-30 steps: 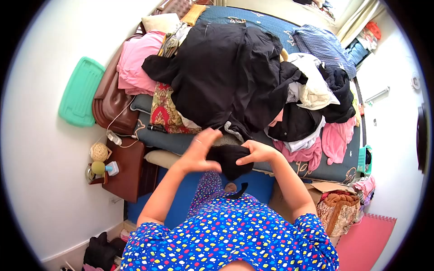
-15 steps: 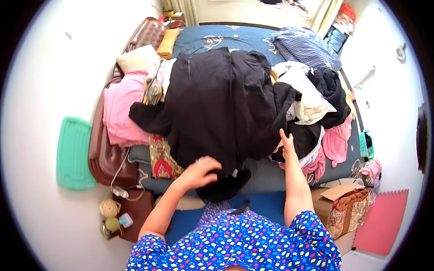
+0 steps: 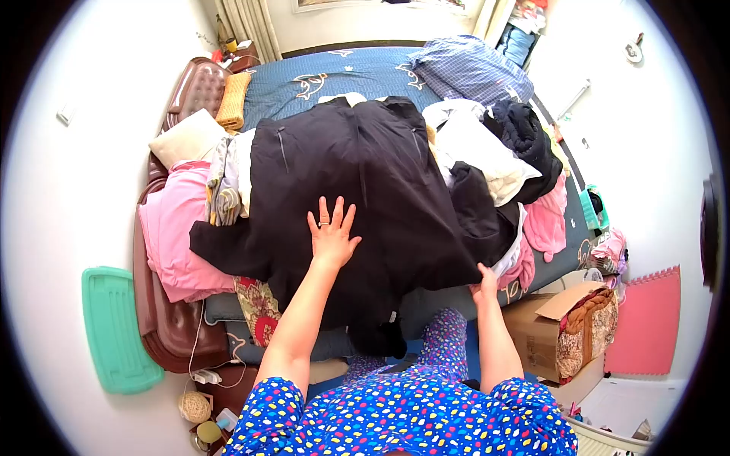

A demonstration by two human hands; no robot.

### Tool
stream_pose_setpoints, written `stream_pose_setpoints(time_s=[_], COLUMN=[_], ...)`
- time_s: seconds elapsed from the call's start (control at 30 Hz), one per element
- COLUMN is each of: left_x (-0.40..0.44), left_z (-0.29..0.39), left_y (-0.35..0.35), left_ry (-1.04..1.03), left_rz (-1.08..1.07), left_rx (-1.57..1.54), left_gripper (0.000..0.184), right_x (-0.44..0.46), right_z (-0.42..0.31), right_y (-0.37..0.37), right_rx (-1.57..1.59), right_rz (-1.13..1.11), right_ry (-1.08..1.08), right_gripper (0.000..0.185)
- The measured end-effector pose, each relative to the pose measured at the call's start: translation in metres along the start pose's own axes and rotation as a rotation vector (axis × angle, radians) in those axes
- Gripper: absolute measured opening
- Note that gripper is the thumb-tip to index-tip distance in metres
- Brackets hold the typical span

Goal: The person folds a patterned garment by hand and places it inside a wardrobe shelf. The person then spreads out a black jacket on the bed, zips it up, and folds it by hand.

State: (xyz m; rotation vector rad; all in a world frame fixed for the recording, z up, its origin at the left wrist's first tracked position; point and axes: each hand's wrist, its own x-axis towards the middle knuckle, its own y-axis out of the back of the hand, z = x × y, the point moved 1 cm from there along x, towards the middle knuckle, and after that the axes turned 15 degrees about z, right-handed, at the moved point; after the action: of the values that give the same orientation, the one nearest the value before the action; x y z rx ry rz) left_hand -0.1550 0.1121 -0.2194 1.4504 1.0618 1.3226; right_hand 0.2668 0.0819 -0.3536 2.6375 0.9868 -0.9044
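A large black jacket (image 3: pixel 334 167) with zipped pockets lies spread over a pile of clothes on the bed, its collar end hanging over the edge towards me. Flat on its middle rests my left hand (image 3: pixel 332 235), fingers spread, with a ring on one finger. At the jacket's lower right edge, my right hand (image 3: pixel 484 283) pinches the black cloth between thumb and fingers. One sleeve (image 3: pixel 228 247) stretches out to the left, and the other is bunched at the right beside white clothing (image 3: pixel 487 144).
Pink bedding (image 3: pixel 182 235) and a cream cushion (image 3: pixel 186 138) lie at the left by the brown headboard (image 3: pixel 171 334). A checked blue pillow (image 3: pixel 475 68) is at the back right. An open cardboard box (image 3: pixel 532 334) with a quilt stands beside the bed's right front.
My left hand has moved from near the collar up onto the jacket's middle and spread flat. My right hand has come lower and grips the hem. The jacket is flatter and wider.
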Motion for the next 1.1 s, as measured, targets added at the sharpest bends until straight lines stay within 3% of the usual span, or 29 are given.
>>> stream_pose_setpoints(time_s=[0.03,0.17,0.23,0.3,0.37,0.43,0.47,0.5,0.6,0.67,0.7,0.77,0.83,0.87,0.9,0.93,0.97,1.03,1.1], left_x=[0.001,0.015,0.021,0.027,0.03,0.035,0.038,0.043,0.065,0.087,0.093,0.107,0.123,0.137,0.149,0.164,0.18,0.224,0.267], left_z=[0.002,0.001,-0.003,-0.007,-0.013,-0.017,-0.017,-0.015,0.01,0.048,0.062,0.08,0.076,0.069,0.064,0.061,0.057,0.049,0.04], left_y=[0.002,0.01,0.011,0.014,0.013,0.015,0.015,0.02,0.002,-0.016,-0.026,-0.039,-0.049,-0.047,-0.045,-0.043,-0.049,-0.061,-0.085], left_ry=[0.034,0.051,0.06,0.084,0.108,0.189,0.235,0.282,0.38,0.164,0.031,-0.168,-0.224,-0.21,-0.191,-0.076,-0.02,0.127,0.262], left_rz=[-0.046,-0.061,-0.025,0.015,0.067,0.181,0.218,0.249,0.367,0.2,0.149,0.152,0.097,0.078,0.055,0.074,0.122,0.075,0.194], left_rx=[0.018,0.017,0.015,0.022,0.042,-0.024,-0.009,0.002,0.014,-0.013,-0.067,-0.108,-0.064,-0.072,-0.083,-0.091,-0.046,-0.072,-0.116], left_gripper=[0.081,0.084,0.087,0.089,0.089,0.088,0.085,0.082,0.079,0.077,0.076,0.074,0.072,0.071,0.07,0.069,0.067,0.064,0.062], right_x=[-0.011,-0.04,-0.041,-0.048,-0.038,-0.042,-0.047,-0.045,-0.057,-0.065,-0.069,-0.056,-0.003,0.039,0.088,0.149,0.156,0.109,0.065], right_z=[0.0,-0.013,-0.029,-0.056,-0.079,-0.099,-0.106,-0.11,-0.123,-0.119,-0.115,-0.101,-0.107,-0.097,-0.094,-0.062,-0.074,-0.097,-0.074], right_y=[0.001,-0.007,-0.011,-0.018,-0.026,-0.047,-0.06,-0.074,-0.153,-0.205,-0.226,-0.254,-0.273,-0.278,-0.281,-0.285,-0.281,-0.288,-0.289], right_rx=[-0.15,-0.342,-0.553,-0.842,-1.269,-1.704,-1.56,-1.192,-0.683,-0.472,-0.367,-0.584,-0.925,-1.071,-1.383,-1.277,-0.927,-0.717,-0.631], right_rz=[-0.092,-0.271,-0.398,-0.357,-0.431,-0.437,-0.389,-0.411,-0.304,-0.286,-0.393,-0.891,-1.131,-0.672,-0.399,0.113,-0.048,-0.328,-0.612], right_ry=[-0.102,-0.069,0.086,0.135,0.409,0.913,1.099,1.214,1.385,1.391,1.445,1.624,1.695,1.641,1.413,1.117,1.322,1.172,0.858], right_gripper=[0.026,0.021,0.021,0.029,0.035,0.033,0.024,0.018,0.032,0.037,0.039,0.046,0.046,0.041,0.038,0.035,0.043,0.056,0.089])
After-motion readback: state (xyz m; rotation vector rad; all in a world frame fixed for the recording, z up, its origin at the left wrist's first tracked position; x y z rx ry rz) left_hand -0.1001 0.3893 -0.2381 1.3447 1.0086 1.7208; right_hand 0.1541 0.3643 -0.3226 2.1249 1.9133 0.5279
